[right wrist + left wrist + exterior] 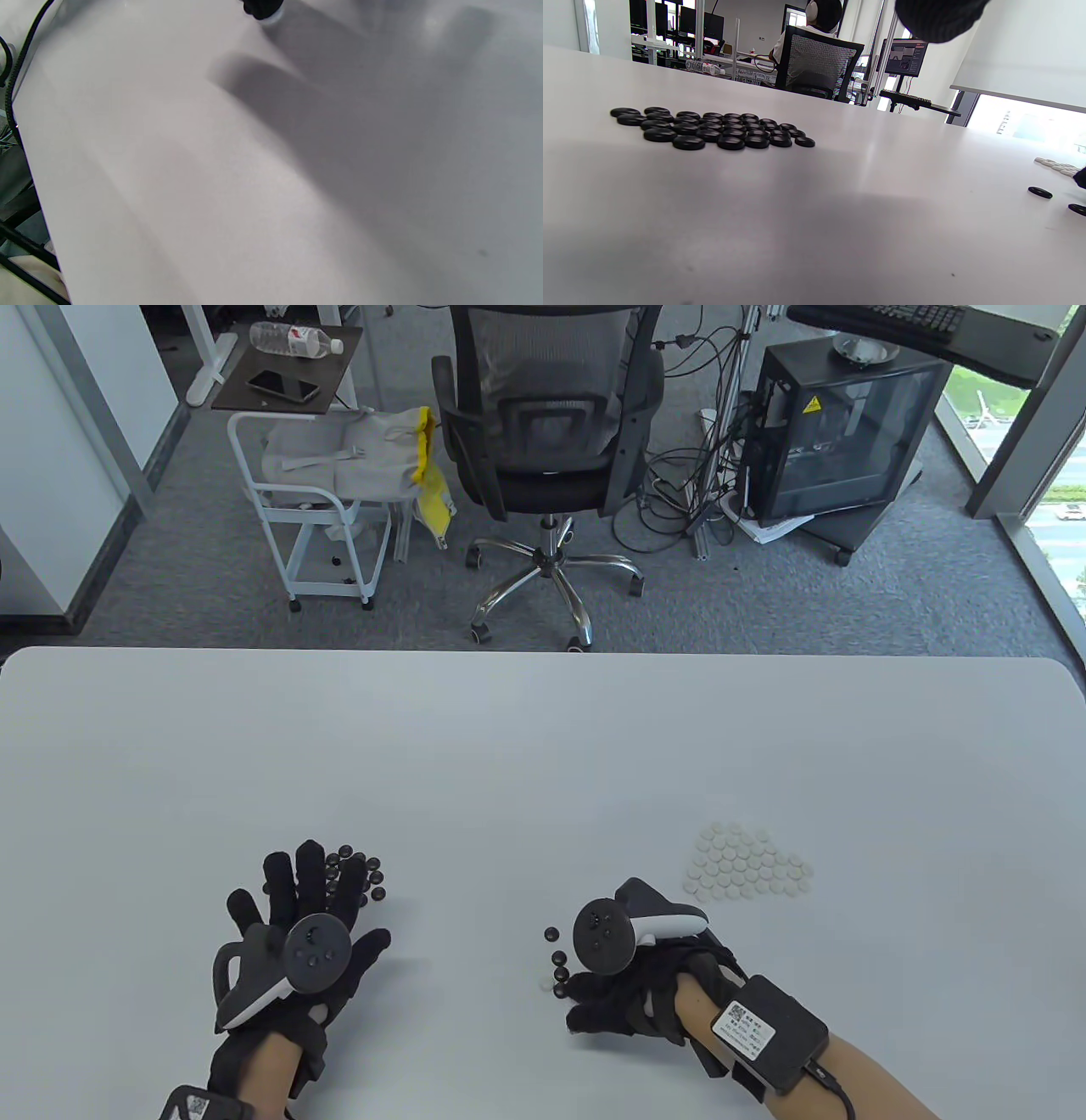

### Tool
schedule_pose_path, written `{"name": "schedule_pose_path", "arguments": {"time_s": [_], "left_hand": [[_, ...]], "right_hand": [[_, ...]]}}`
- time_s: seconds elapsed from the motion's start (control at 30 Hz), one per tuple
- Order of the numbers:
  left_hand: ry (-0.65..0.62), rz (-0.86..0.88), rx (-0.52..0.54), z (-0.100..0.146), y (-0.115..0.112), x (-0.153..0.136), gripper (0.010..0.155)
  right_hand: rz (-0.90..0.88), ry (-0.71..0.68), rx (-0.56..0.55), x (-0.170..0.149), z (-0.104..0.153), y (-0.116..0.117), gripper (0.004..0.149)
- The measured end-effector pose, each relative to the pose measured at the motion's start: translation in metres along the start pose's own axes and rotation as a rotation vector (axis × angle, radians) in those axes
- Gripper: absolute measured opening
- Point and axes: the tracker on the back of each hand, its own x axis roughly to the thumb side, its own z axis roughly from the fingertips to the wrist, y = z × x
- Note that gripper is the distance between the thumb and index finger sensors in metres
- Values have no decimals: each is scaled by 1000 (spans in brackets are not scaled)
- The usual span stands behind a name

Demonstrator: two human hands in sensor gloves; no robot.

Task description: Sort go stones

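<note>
Stragglers point(556, 959) sit mid-table near its front edge; right hand point(624, 984) curls over them, grip unclear. Left hand point(297, 929) lies spread by the black pile point(712, 129). Best pinch singly, white ones rightward.

One stone cluster point(352, 875) at table point(543, 746) left, another point(747, 865) right — loose stones point(556, 959) between.
</note>
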Motion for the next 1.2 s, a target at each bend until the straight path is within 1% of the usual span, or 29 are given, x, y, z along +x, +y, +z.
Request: {"name": "schedule_pose_path", "arguments": {"time_s": [0.07, 0.17, 0.23, 0.37, 0.5, 0.57, 0.63, 0.7, 0.8, 0.97, 1.2], "left_hand": [[-1, 0, 1, 0, 0, 0, 80], [-1, 2, 0, 0, 0, 0, 80], [2, 5, 1, 0, 0, -1, 80], [3, -4, -3, 0, 0, 0, 80], [-1, -11, -3, -1, 0, 1, 80], [1, -16, -10, -1, -2, 2, 80], [1, -15, -15, -2, -3, 2, 80], [1, -13, -17, -2, -3, 2, 80], [1, -12, -15, -2, -3, 2, 80], [6, -8, -14, -2, -3, 1, 80], [8, -3, -11, -1, -2, 0, 80]], "right_hand": [[-8, 2, -9, -4, 5, 2, 68], [19, 53, -15, -16, 21, 6, 67], [-3, 116, -21, -36, 37, 9, 66], [-106, 257, -42, -78, 68, 16, 65], [-133, 340, -85, -104, 83, 18, 65], [-188, 371, -128, -122, 85, 18, 64], [-222, 399, -152, -134, 87, 17, 64], [-269, 398, -181, -141, 87, 16, 64], [-233, 421, -201, -145, 86, 15, 65], [-190, 435, -164, -145, 80, 18, 73], [-168, 445, -139, -146, 71, 19, 79]]}}
